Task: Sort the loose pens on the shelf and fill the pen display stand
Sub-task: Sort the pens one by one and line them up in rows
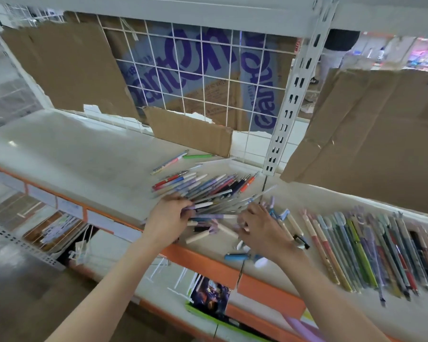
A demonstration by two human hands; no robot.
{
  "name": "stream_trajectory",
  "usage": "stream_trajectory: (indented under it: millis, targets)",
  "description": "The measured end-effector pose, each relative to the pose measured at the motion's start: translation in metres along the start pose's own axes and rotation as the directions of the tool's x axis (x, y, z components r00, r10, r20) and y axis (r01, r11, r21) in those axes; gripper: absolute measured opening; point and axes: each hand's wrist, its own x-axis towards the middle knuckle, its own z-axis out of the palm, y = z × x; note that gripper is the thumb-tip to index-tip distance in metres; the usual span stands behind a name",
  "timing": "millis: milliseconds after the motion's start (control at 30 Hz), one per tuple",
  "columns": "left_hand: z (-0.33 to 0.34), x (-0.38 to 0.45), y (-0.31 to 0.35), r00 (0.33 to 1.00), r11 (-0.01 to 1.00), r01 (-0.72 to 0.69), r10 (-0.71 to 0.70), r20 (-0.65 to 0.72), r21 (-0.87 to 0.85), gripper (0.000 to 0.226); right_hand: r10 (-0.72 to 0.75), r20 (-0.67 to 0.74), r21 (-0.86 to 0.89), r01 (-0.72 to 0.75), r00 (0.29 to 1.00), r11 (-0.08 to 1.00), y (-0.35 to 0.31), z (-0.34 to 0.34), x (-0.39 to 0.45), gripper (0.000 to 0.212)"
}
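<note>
Cardboard and wire behind the shelving
Torn cardboard [67, 67] leans on a white wire grid [208, 77]; a slotted upright [292, 99] stands right; a colourful box [211, 296] sits below.

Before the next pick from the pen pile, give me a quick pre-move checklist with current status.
1. Both hands in view at the pile: ok. Left hand and right hand are in the loose pens.
2. Left hand has a grip: ok, fingers curl round several pens.
3. Right hand grip: cannot tell; fingers are curled among the pens, blurred.
4. Sorted row lying parallel on the shelf: ok.
5. Pens safe from the front edge: not ok; a blue pen lies right by it.
6. Pen display stand in view: not ok, none visible.
</note>
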Motion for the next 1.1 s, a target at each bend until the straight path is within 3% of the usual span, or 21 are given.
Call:
stream_trajectory:
  millis: [167, 233, 300, 333, 400, 433, 500, 667, 867, 1033, 1100]
  targets:
    - [0.000, 0.000, 0.007, 1.000, 0.999, -0.008, 0.007, -0.013, -0.034, 0.016, -0.052, 0.108, -0.090, 0.062, 0.993, 0.994, 0.004, -0.011, -0.002, 0.020]
    - [-0.002, -0.003, 0.013, 0.999, 0.998, -0.030, 0.029, -0.032, -0.050, 0.018, -0.088, -0.013, 0.020, 0.089, 0.996, 0.996, 0.002, -0.012, -0.001, 0.014]
    - [-0.004, -0.009, 0.021, 0.996, 0.995, -0.072, 0.067, -0.057, -0.075, 0.019, 0.082, -0.238, 0.308, -0.005, 0.968, 0.951, -0.003, -0.018, -0.001, 0.014]
    - [-0.006, -0.012, 0.026, 0.993, 0.990, -0.100, 0.093, -0.073, -0.100, 0.020, 0.238, -0.275, 0.521, -0.063, 0.931, 0.851, -0.005, -0.023, 0.001, 0.016]
    - [-0.007, -0.016, 0.034, 0.988, 0.977, -0.136, 0.122, -0.090, -0.166, 0.020, 0.455, -0.185, 0.881, -0.058, 0.871, 0.470, -0.009, -0.030, 0.003, 0.016]
    - [-0.008, -0.017, 0.036, 0.989, 0.971, -0.137, 0.123, -0.080, -0.195, 0.017, 0.491, -0.139, 0.946, -0.032, 0.860, 0.323, -0.009, -0.032, 0.002, 0.012]
    - [-0.009, -0.018, 0.039, 0.991, 0.967, -0.130, 0.122, -0.049, -0.217, 0.015, 0.480, -0.089, 0.973, -0.026, 0.872, 0.228, -0.009, -0.035, 0.000, 0.003]
    - [-0.012, -0.019, 0.042, 0.988, 0.944, -0.155, 0.151, -0.035, -0.290, 0.013, 0.462, -0.078, 0.984, -0.006, 0.883, 0.179, -0.012, -0.036, -0.002, 0.011]
    - [-0.010, -0.021, 0.054, 0.985, 0.928, -0.150, 0.170, 0.028, -0.341, 0.017, 0.372, 0.004, 1.000, 0.004, 0.928, -0.020, -0.038, -0.022, -0.010, 0.014]
    - [-0.004, -0.015, 0.062, 0.989, 0.902, 0.024, 0.040, 0.140, -0.432, 0.021, 0.438, -0.070, 0.997, 0.051, 0.896, 0.055, -0.044, -0.019, -0.010, 0.014]
    - [0.002, -0.015, 0.067, 0.959, 0.750, 0.220, -0.048, 0.281, -0.623, 0.024, 0.424, -0.078, 0.990, 0.020, 0.902, 0.140, -0.039, -0.022, -0.010, 0.016]
